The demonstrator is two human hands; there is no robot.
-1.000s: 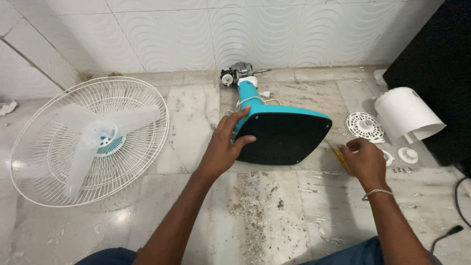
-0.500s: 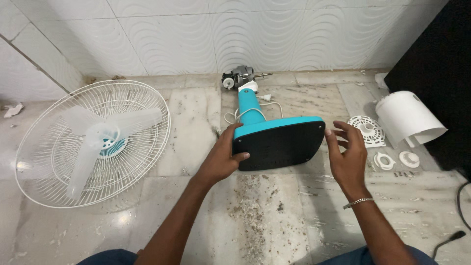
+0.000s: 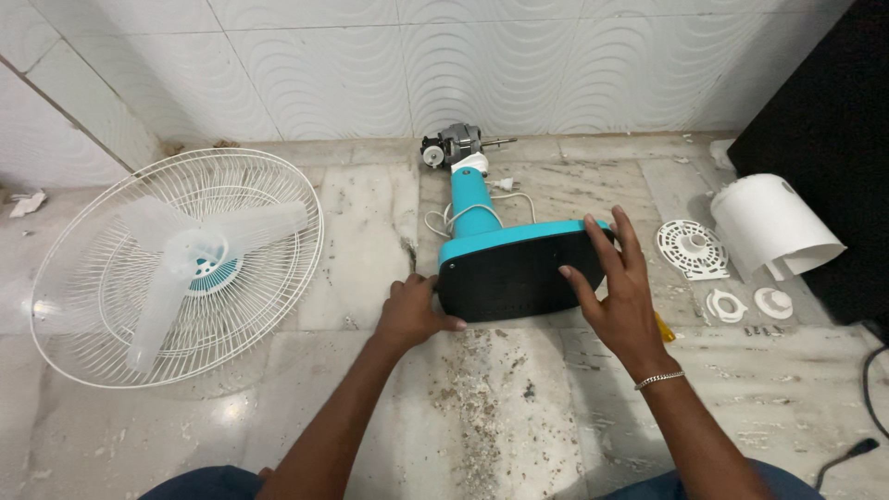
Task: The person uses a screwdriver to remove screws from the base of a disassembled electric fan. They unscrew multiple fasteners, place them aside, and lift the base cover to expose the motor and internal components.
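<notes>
Right hand (image 3: 619,294) now gripping fan base (image 3: 519,273), left hand (image 3: 412,310) lower

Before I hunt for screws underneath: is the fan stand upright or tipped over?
Tipped over. The fan stand lies along the floor, its black underside facing the camera, with both hands gripping the base edges.
</notes>
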